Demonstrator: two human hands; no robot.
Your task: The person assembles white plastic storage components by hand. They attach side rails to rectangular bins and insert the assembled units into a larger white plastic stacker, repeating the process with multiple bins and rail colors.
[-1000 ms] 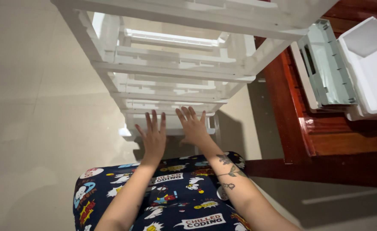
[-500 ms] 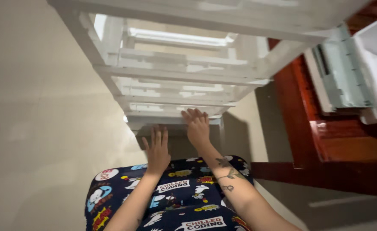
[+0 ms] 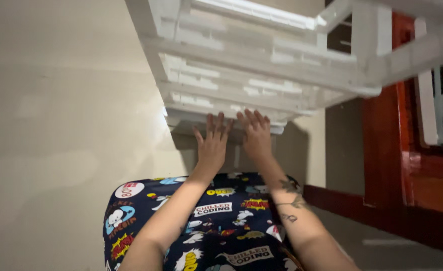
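A tall white plastic drawer frame [image 3: 261,65] stands on the pale tiled floor, seen from above, with its drawer slots open. My left hand [image 3: 212,145] and my right hand [image 3: 255,134] lie side by side with fingers spread, flat against the frame's lowest front rail [image 3: 181,116]. Neither hand grips anything. My lap in dark cartoon-print fabric [image 3: 206,221] fills the lower middle of the view.
A red-brown wooden piece of furniture [image 3: 387,150] stands right of the frame, with white and pale green plastic parts [image 3: 437,100] on it. Beige floor tiles [image 3: 66,140] stretch to the left.
My left hand moved up to the bottom rail beside the right hand. The view swung so the frame and furniture shifted right and upward.
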